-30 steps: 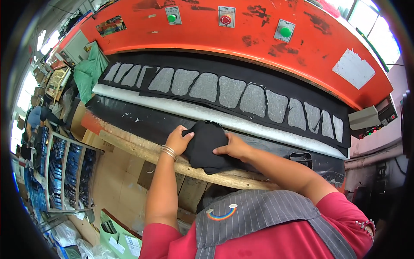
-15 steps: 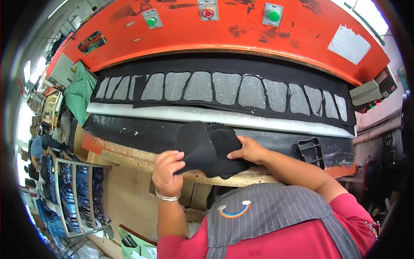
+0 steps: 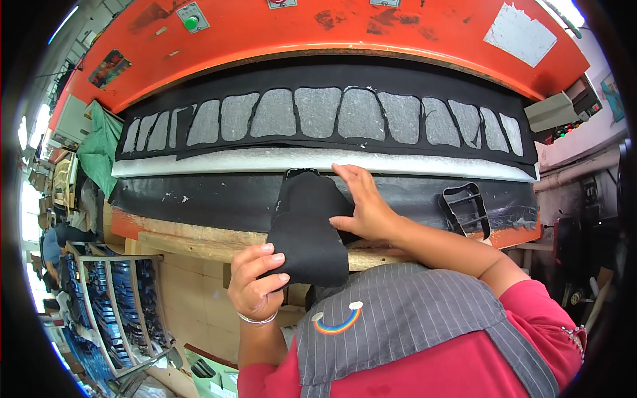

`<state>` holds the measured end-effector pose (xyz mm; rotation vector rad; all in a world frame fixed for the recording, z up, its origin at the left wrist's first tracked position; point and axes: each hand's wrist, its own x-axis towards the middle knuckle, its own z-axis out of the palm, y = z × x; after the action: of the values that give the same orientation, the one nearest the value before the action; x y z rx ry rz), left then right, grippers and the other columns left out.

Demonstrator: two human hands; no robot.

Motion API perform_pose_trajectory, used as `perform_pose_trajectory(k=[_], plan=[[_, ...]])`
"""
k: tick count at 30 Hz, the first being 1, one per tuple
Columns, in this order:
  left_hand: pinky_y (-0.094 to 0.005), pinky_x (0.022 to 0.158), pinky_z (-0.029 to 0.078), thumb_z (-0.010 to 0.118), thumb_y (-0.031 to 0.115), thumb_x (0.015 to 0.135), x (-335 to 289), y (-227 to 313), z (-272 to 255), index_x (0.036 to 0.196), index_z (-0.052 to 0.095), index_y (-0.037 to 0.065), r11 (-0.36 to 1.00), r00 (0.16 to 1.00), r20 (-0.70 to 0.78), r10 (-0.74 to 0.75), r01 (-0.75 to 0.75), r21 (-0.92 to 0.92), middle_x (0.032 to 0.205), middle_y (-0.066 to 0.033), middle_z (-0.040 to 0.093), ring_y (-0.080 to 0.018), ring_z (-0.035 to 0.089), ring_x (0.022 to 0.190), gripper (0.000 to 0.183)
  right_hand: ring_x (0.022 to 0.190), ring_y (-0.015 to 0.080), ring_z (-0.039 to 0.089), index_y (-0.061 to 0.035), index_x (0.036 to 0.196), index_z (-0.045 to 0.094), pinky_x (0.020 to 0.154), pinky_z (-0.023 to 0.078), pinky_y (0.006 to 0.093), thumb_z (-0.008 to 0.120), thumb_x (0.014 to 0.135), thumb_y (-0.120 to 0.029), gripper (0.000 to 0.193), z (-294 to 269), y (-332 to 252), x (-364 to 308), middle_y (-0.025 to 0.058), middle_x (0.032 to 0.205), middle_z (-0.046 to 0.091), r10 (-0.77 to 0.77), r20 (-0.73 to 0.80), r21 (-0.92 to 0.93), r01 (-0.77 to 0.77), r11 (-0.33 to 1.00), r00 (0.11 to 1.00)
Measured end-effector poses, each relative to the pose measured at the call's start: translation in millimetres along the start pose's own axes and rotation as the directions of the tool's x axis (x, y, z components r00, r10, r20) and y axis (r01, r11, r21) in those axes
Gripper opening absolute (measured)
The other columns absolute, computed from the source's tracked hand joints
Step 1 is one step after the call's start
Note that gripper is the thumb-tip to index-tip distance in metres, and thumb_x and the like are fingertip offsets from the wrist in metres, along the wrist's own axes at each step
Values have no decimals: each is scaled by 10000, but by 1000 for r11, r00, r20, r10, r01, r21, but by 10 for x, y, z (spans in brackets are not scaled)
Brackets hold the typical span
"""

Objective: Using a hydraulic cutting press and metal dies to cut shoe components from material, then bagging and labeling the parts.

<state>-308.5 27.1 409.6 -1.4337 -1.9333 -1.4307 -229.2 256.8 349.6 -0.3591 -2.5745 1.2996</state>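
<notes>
Dark cut pieces of black sheet material (image 3: pixel 308 229), layered one on another, lie over the front edge of the bench. My left hand (image 3: pixel 255 282) grips the lower left side of them, fingers on top and bent. Along their right side is my right hand (image 3: pixel 368 205), its thumb touching the black surface and its fingers stretched away towards the white strip. How many layers there are I cannot tell. A black-rimmed cutting die (image 3: pixel 464 207) with crossbars stands on the bench to the right, apart from my hands.
Behind lies a long black sheet (image 3: pixel 232 149) with a row of cut-out openings showing grey, above a white foam-like strip (image 3: pixel 225 162). The orange machine (image 3: pixel 318 30) with buttons rises at the back. A wooden edge (image 3: pixel 199 245) fronts the bench; a loaded rack (image 3: pixel 116 305) stands left.
The black pieces have swung more upright and nearer my body. My right hand has opened, its fingers reaching farther forward; my left hand has dropped slightly with its grip kept. The view has shifted.
</notes>
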Motion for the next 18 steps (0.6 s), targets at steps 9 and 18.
perform_pose_trajectory(k=[9, 18], plan=[[-369, 777, 548, 694, -58, 630, -65, 189, 247, 735, 605, 120, 992, 998, 66, 3, 5, -122, 947, -60, 638, -291, 629, 960, 225, 1002, 248, 523, -115, 887, 713, 810, 443, 330, 624, 618, 106, 359, -349, -19, 0, 60, 1121, 590, -473, -252, 158, 518, 841, 844], [-369, 806, 553, 709, -98, 589, 1, 237, 500, 801, 628, 82, 977, 993, 87, 77, -58, -204, 939, -93, 620, -313, 641, 941, 290, 944, 257, 565, -97, 832, 703, 834, 448, 353, 654, 649, 79, 259, -770, 13, -130, 59, 1026, 637, -557, -394, -36, 593, 804, 732]])
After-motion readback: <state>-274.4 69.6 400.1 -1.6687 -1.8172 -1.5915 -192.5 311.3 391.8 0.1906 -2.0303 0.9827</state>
